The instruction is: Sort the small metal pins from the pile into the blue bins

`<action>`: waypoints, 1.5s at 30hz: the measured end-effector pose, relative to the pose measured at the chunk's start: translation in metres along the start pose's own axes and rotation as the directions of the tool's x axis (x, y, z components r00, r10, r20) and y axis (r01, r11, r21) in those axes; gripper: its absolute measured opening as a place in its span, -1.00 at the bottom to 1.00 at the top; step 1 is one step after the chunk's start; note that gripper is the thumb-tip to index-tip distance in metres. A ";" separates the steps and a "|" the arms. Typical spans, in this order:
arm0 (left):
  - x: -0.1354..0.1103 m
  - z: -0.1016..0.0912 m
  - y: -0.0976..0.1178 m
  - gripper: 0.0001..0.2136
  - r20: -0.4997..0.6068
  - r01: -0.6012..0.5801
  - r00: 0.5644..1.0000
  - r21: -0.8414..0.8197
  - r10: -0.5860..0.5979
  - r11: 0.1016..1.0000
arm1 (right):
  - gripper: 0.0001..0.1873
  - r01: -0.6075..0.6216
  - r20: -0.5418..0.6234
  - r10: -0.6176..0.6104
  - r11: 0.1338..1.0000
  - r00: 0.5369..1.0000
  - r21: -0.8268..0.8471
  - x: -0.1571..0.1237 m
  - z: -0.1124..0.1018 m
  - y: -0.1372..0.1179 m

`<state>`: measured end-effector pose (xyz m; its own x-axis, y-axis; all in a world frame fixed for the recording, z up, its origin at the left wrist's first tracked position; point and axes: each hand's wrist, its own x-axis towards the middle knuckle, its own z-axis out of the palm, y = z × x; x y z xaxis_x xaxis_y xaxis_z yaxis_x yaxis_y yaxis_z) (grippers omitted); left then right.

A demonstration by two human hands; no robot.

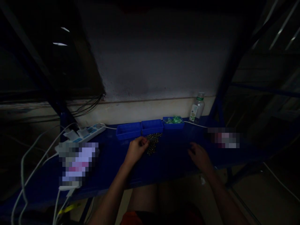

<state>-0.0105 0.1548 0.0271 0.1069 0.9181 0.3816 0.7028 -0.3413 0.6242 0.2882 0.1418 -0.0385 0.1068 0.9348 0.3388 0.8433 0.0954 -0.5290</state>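
My left hand (pixel 137 148) is at the left edge of a heap of small, shiny metal pieces (pixel 153 143) on the blue table (pixel 168 165). Its thumb and fingers are curled together; whatever may be between them is too small and dark to make out. Off to the right, apart from the heap, my right hand (pixel 199 155) is low over the tabletop with its thumb and fingers a little apart and nothing visible in them. Behind the heap stand a blue bin (pixel 128 131) and a second blue bin (pixel 152 126).
A third blue bin (pixel 173 126) holds crumpled green, clear plastic. Right of it stands a clear bottle (pixel 197 107). A power strip (pixel 91 133) with white plugs and cables lies at left, near a blurred-out item (pixel 81 162). Another blurred item (pixel 225 138) lies far right.
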 end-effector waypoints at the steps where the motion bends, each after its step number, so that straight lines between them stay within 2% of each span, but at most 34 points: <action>1: 0.018 0.002 0.000 -0.74 -0.016 -0.008 1.000 0.057 0.009 0.998 | -0.62 -0.077 -0.021 0.076 0.995 0.997 -0.062 0.005 -0.009 0.015; 3: 0.053 0.009 -0.001 -0.76 -0.071 0.026 0.997 0.202 -0.012 0.979 | -0.52 -0.187 -0.064 0.180 0.973 0.982 -0.136 0.012 -0.024 0.038; 6: 0.091 0.022 -0.003 -0.76 -0.079 0.084 0.995 0.388 -0.058 0.918 | -0.39 -0.242 -0.088 0.229 0.955 0.969 -0.171 0.020 -0.037 0.054; 9: 0.109 0.030 -0.004 -0.73 -0.064 0.118 0.993 0.510 -0.099 0.852 | -0.28 -0.338 -0.097 0.324 0.901 0.941 -0.270 0.028 -0.036 0.059; 12: 0.110 0.031 0.000 -0.65 -0.097 0.138 0.990 0.527 -0.103 0.838 | -0.24 -0.397 -0.092 0.393 0.837 0.915 -0.376 0.034 -0.029 0.062; 15: 0.093 0.023 0.010 -0.60 -0.128 0.076 0.992 0.443 -0.021 0.893 | -0.25 -0.395 -0.105 0.389 0.813 0.915 -0.429 0.035 -0.024 0.067; 19: 0.039 0.003 0.020 -0.67 -0.101 -0.046 0.992 0.254 0.074 0.966 | -0.32 -0.365 -0.108 0.357 0.814 0.928 -0.451 0.031 -0.024 0.072; 23: -0.026 -0.011 0.012 -0.67 -0.100 0.042 0.994 0.103 -0.031 0.994 | -0.43 -0.330 -0.097 0.325 0.815 0.941 -0.476 0.030 -0.024 0.072; 27: -0.063 -0.012 -0.013 -0.66 -0.008 0.149 0.989 0.020 -0.149 0.989 | -0.52 -0.291 -0.088 0.286 0.818 0.954 -0.497 0.029 -0.023 0.072; 31: -0.072 -0.009 -0.030 -0.66 0.082 0.216 0.975 -0.086 -0.209 0.973 | -0.57 -0.263 -0.064 0.270 0.815 0.961 -0.516 0.029 -0.022 0.073; 36: -0.071 -0.007 -0.033 -0.67 0.158 0.203 0.970 -0.108 -0.185 0.973 | -0.58 -0.267 -0.065 0.275 0.805 0.959 -0.529 0.030 -0.022 0.075; 45: -0.072 -0.003 -0.028 -0.70 0.134 0.171 0.977 -0.035 -0.165 0.985 | -0.57 -0.281 -0.063 0.294 0.801 0.954 -0.528 0.029 -0.022 0.075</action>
<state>-0.0405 0.0972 -0.0158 0.0833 0.9804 0.1786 0.6854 -0.1865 0.7039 0.3661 0.1691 -0.0514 0.3824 0.8983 0.2165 0.9238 -0.3672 -0.1081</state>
